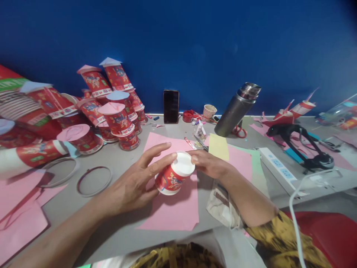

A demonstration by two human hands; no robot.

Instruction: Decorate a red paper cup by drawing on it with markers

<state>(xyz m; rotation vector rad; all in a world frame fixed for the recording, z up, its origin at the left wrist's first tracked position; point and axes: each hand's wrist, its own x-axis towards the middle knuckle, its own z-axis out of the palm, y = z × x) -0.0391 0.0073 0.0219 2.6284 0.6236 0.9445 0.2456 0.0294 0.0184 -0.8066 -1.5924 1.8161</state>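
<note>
A red printed paper cup [173, 179] with a white top or base facing up is held tilted above a sheet of pink paper [178, 214]. My left hand [141, 175] grips it from the left, the fingers along its side and upper rim. From the right, my right hand [208, 163] holds the upper rim with thumb and fingertips, partly hidden behind the cup. Scissors [201, 143] and a small white glue tube [199, 128] lie beyond my right hand. A yellow paper piece [218, 146] lies near them.
Stacked red cups with paper cone tops [118, 121] crowd the left. A phone [171, 107] leans on the blue wall. A dark thermos [235, 111], a power strip [279, 169], a black headset-like frame [304, 149] and a white cable [292, 219] occupy the right. Tape-like rings [95, 192] lie at left.
</note>
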